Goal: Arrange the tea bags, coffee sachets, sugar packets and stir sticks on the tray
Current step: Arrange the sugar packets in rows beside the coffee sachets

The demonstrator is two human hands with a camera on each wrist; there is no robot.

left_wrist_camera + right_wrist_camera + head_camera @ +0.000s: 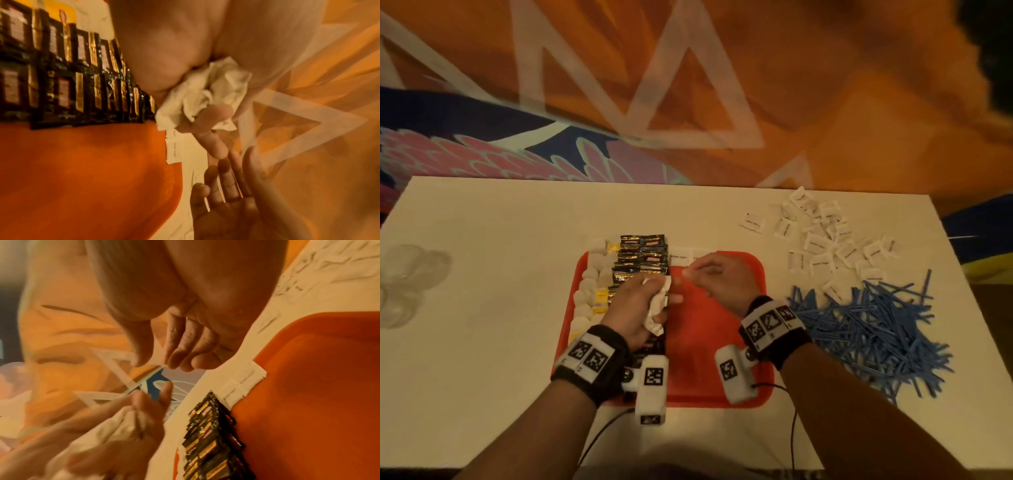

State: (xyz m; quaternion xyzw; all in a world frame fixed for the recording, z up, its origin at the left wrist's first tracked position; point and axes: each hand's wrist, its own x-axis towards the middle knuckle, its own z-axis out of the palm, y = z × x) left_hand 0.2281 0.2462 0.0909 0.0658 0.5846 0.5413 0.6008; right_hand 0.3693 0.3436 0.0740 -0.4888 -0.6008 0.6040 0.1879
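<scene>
Sugar packets (656, 305), a crumpled white bunch, sit clenched in the left hand (631, 310) over the red tray (709, 346) at frame centre; the right hand (717, 275) pinches one packet beside it; coffee sachets (642, 257) line the tray's left.

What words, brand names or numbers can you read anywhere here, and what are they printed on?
No text reads with certainty.
Sugar packets at the tray's far edge: two printed words, too blurred to quote.
Coffee sachets: red brand label, blurred.
Loose white packets on the table: print too small.
Wrist bands: square black-and-white marker codes, no words.
</scene>
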